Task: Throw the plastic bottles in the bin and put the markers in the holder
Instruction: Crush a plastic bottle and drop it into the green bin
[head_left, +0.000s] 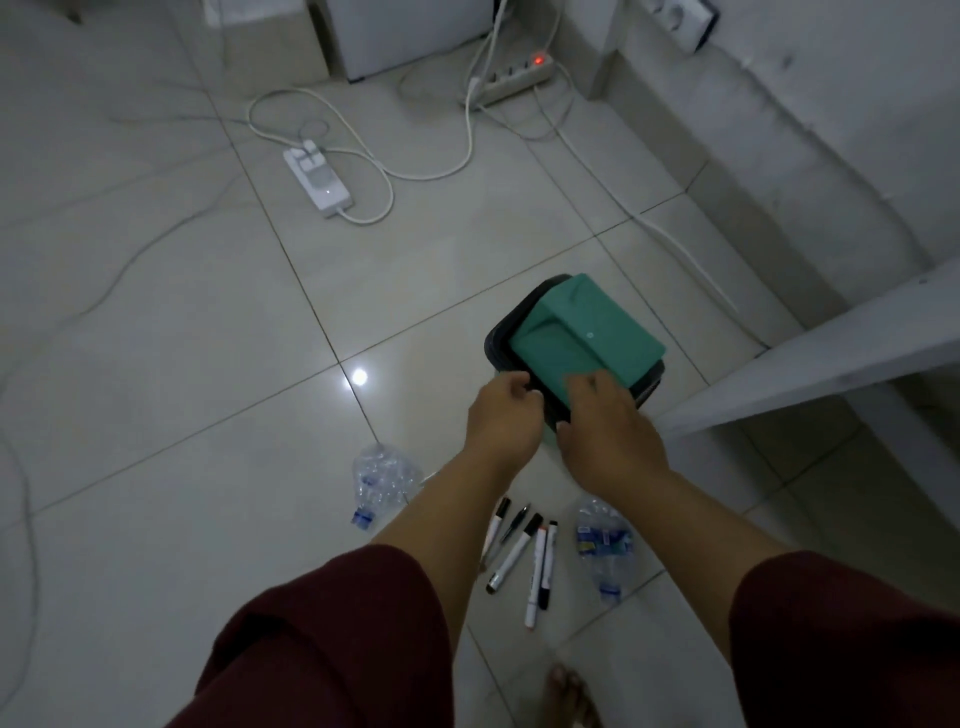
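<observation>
Both hands, left hand (501, 415) and right hand (605, 431), are curling their fingers around the near rim of the dark bin (498, 343) with its green swing lid (587, 332).

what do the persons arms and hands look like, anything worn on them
Both arms wear loose dark maroon sleeves, the left sleeve and the right sleeve, ending around the elbow and leaving the forearms bare. The left hand and right hand are bare: no gloves, watch or rings visible.

Dim room, pale tiled floor (208, 364), white power strips (318, 179), trailing cables, grey wall (831, 130)
</observation>
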